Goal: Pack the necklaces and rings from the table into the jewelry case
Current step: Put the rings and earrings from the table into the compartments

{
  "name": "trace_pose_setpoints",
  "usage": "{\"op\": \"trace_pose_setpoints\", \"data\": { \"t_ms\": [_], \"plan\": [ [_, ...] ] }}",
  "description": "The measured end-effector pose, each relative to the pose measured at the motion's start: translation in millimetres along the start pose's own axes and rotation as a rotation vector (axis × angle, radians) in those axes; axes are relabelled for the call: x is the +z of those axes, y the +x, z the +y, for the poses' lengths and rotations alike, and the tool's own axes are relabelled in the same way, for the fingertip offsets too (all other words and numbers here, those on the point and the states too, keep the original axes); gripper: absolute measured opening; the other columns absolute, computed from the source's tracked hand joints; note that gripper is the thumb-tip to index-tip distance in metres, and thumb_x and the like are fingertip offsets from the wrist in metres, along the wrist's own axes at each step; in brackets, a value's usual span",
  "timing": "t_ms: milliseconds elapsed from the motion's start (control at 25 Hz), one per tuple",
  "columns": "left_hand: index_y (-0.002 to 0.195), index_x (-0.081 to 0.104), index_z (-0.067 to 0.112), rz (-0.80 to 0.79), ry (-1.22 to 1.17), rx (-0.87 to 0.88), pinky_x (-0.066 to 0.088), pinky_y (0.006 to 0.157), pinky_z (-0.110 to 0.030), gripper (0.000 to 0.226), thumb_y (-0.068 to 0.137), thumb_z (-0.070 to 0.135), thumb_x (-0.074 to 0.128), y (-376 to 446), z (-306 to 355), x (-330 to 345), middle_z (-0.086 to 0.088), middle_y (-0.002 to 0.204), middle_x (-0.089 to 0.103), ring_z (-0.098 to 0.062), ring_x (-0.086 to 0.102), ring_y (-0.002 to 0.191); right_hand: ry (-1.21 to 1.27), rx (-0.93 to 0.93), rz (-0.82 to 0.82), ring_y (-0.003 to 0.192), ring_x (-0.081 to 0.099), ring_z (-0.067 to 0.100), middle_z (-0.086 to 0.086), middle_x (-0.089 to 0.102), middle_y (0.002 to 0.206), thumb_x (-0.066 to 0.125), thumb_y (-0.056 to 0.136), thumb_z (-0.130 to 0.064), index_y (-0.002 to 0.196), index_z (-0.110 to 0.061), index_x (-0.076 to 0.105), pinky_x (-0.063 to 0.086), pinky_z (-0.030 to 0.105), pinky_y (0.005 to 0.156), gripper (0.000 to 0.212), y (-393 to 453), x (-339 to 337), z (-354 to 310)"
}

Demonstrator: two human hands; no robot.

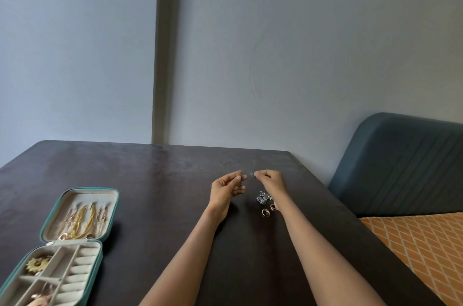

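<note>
I had both hands raised over the dark table (155,180). My left hand (226,189) pinched one end of a thin silver necklace (240,180) between thumb and fingertips, and my right hand (271,180) pinched the other end, its fingers curled; the chain between them was too fine to make out. Below my right wrist lay one small heap of silvery-blue beaded jewelry (263,197), and just beside it two rings: a gold ring (265,212) and a second ring (273,206), partly hidden by my forearm. Well apart to the left, one teal jewelry case (110,208) lay open, with several gold chains (84,220) hung in its lid and one gold piece (37,264) in a tray compartment.
</note>
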State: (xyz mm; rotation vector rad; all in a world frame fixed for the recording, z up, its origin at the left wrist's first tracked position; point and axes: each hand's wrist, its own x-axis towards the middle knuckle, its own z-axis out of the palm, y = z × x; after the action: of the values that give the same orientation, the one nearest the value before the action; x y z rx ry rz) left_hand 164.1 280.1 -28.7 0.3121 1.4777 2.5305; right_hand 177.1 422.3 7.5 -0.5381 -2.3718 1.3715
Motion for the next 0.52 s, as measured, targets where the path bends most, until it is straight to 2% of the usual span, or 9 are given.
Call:
{"op": "trace_pose_setpoints", "data": {
  "t_ms": [120,200,360,520],
  "plan": [
    [0.114,0.06,-0.001,0.016,0.007,-0.013,0.056,0.061,-0.022,0.022,0.093,0.002,0.052,-3,0,0,-0.003,0.085,0.073,-0.01,0.064,0.058,0.692,0.186,-0.054,0.075,0.056,0.016,0.007,0.061,0.081,0.056,0.091,-0.012,0.079,-0.011,0.058,0.049,0.026,0.066,0.012,-8,-5,-17],
    [0.113,0.06,-0.001,0.029,0.003,-0.028,0.056,0.061,-0.022,0.021,0.093,0.002,0.052,-9,1,1,-0.004,0.084,0.073,-0.01,0.065,0.057,0.922,0.291,-0.111,0.074,0.058,0.018,0.01,0.066,0.073,0.051,0.093,-0.009,0.082,-0.006,0.057,0.053,0.027,0.064,0.013,-11,-8,-23],
    [0.105,0.062,0.002,0.074,-0.041,-0.022,0.057,0.061,-0.023,0.016,0.093,0.001,0.052,-25,22,-8,-0.004,0.079,0.073,-0.012,0.065,0.057,1.061,0.389,-0.184,0.074,0.06,0.021,0.01,0.069,0.06,0.048,0.095,-0.01,0.084,-0.002,0.056,0.056,0.023,0.048,0.015,-27,-4,-31],
    [0.102,0.061,0.002,0.098,-0.032,-0.043,0.057,0.058,-0.023,0.014,0.092,0.0,0.052,-37,57,-28,-0.001,0.07,0.074,-0.012,0.065,0.054,1.064,0.47,-0.2,0.072,0.057,0.022,0.016,0.061,0.078,0.048,0.095,-0.007,0.086,0.003,0.055,0.053,0.022,0.042,0.015,-50,11,-42]
  ]
}}
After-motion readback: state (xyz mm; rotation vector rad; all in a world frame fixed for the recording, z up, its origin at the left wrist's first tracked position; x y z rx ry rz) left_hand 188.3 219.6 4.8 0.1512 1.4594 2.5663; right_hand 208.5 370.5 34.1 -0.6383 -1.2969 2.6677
